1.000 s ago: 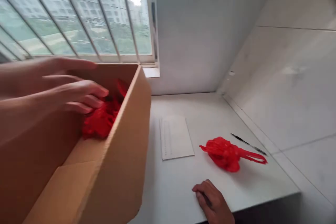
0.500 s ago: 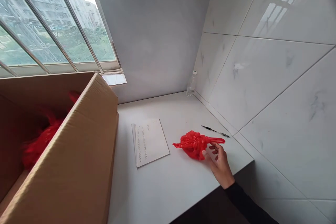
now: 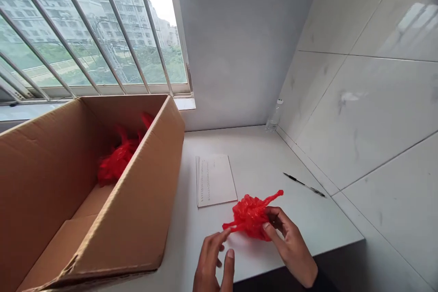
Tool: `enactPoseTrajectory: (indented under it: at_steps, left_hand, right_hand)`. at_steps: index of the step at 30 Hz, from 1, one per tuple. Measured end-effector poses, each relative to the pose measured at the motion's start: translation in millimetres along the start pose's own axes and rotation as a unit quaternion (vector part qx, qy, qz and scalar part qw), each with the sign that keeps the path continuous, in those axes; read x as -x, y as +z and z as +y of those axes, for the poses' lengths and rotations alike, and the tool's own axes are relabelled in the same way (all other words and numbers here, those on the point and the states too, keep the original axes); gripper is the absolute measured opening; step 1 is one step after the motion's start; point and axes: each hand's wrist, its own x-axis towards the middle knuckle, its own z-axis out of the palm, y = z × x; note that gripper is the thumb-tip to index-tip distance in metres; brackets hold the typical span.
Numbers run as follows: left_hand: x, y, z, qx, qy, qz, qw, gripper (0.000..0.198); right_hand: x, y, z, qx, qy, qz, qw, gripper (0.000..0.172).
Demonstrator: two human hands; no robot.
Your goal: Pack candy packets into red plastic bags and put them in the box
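Note:
A knotted red plastic bag (image 3: pixel 251 214), crumpled into a bundle with its ends sticking out, is at the near part of the white table. My right hand (image 3: pixel 289 242) has its thumb and fingers closed on the bag's right side. At the bag's lower left, my left hand (image 3: pixel 215 260) is open, thumb apart from the fingers, its index fingertip close to the bag's left end; whether it touches I cannot tell. What the bag contains is hidden.
A large open cardboard box (image 3: pixel 137 196) stands at the left, with more red plastic bag (image 3: pixel 118 159) inside. A printed sheet or booklet (image 3: pixel 217 180), a pen (image 3: pixel 304 184) and a clear bottle (image 3: pixel 274 116) lie or stand on the white table (image 3: pixel 239 141). Tiled wall borders the right.
My left hand has come into view beside the bag. My right hand has gone from touching the bag's end to gripping its side. The bag sits nearer me, and the view has turned left.

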Motion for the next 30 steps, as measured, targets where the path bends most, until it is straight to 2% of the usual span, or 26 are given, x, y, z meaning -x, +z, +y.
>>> enactPoseTrajectory:
  at_steps: [2,3,8,15,17,20,24,27,30]
  left_hand:
    - [0,-0.7,0,-0.04,0.029,0.03,0.998,0.037]
    - [0,-1.3,0,-0.055,0.034,0.026,0.998,0.037]
    - [-7,-4.8,0,-0.075,0.028,-0.078,0.994,0.036]
    - [-12,-14.3,-6,-0.076,0.001,-0.057,0.995,0.019]
    - [-12,-15.6,-6,-0.07,0.002,-0.051,0.996,0.018]
    - [-13,-15.9,-3,-0.063,0.009,-0.052,0.997,0.016]
    - [-13,-15.6,1,-0.054,0.021,-0.059,0.997,0.015]
    - [-12,-16.4,3,-0.044,0.027,-0.057,0.997,0.013]
    - [-11,-19.8,3,-0.036,0.011,-0.042,0.998,0.014]
  right_hand:
    - [6,9,-6,0.002,-0.006,-0.031,0.999,0.026]
    - [9,14,-8,0.002,-0.01,-0.042,0.999,0.024]
    - [12,25,-16,0.003,-0.01,-0.063,0.998,0.018]
    - [8,22,-12,0.033,0.008,-0.032,0.999,0.022]
    - [9,23,-12,0.088,-0.016,0.003,0.996,0.023]
    - [11,27,-16,0.183,-0.103,0.04,0.977,0.028]
    - [11,35,-26,0.272,-0.193,-0.004,0.943,0.037]
    - [7,38,-29,0.3,-0.207,-0.019,0.931,0.02]
    - [3,33,-30,0.291,-0.187,-0.023,0.938,0.009]
